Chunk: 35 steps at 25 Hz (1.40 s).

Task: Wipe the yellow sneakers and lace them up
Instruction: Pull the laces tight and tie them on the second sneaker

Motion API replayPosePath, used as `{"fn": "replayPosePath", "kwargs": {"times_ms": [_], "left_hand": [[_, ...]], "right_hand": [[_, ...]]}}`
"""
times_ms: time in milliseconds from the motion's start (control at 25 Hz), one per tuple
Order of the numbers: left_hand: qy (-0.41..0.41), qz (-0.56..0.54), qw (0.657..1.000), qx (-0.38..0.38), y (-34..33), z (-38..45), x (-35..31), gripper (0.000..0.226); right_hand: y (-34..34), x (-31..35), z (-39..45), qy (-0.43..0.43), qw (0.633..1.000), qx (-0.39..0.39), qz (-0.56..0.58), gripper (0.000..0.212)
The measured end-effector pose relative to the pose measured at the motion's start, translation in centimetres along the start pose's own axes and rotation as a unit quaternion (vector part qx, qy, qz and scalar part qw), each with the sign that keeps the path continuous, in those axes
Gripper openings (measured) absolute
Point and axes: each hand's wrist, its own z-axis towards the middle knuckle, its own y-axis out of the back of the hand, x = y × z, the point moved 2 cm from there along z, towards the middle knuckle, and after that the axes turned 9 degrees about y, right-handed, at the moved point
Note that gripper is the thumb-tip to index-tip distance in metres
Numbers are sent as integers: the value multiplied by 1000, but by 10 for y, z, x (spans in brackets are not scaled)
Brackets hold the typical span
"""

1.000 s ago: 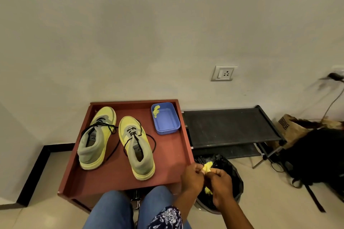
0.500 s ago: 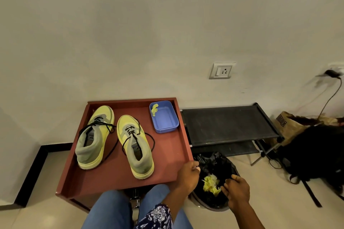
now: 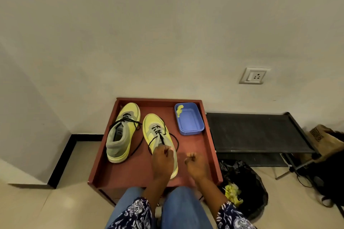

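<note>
The red tray [image 3: 208,147] is set against the wall, and both sneakers are stood on it, toes toward 12 o'clock. The bin bag [image 3: 249,178] is placed on the floor at 4 o'clock of the tray, and yellow wipe scraps [image 3: 231,193] are seen inside it; from this the wiping stage is judged finished or nearly so. The left sneaker [image 3: 122,132] is found at 10 o'clock on the tray, its black lace threaded through the lower eyelets, with the ends trailing loose and untied. The right sneaker [image 3: 158,135] is located just beside it at tray centre, likewise partly laced and untied. The blue tub [image 3: 191,122] is placed at 1 o'clock, with a yellow scrap [image 3: 179,109] lying in its far corner. The left hand [image 3: 162,161] is laid over the right sneaker's collar, fingers curled on the lace [image 3: 160,136]. The right hand [image 3: 195,165] is held just beside the shoe at 3 o'clock, fingers curled; whether a lace end is pinched cannot be told. Lacing of the right sneaker is judged to be in hand; completing and tying both remains.
</note>
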Motion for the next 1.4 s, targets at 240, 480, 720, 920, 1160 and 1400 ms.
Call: {"fn": "replayPosePath", "kwargs": {"times_ms": [240, 480, 720, 920, 1160, 1400], "left_hand": [[12, 38, 998, -41, 41, 31, 23, 19], [27, 128, 990, 42, 40, 58, 25, 25], [14, 147, 977, 153, 33, 78, 22, 58], [-19, 172, 974, 146, 31, 84, 23, 34], [-35, 197, 971, 128, 30, 83, 26, 36], [-11, 197, 972, 127, 31, 84, 30, 47]], "right_hand": [[-40, 39, 20, 114, 974, 110, -164, 37], [-59, 48, 42, 173, 937, 194, -234, 37], [-64, 51, 63, 196, 897, 260, -299, 66], [-71, 48, 74, 197, 882, 274, -330, 61], [-68, 48, 81, 185, 863, 283, -374, 43], [-57, 46, 79, 161, 844, 287, -424, 45]]}}
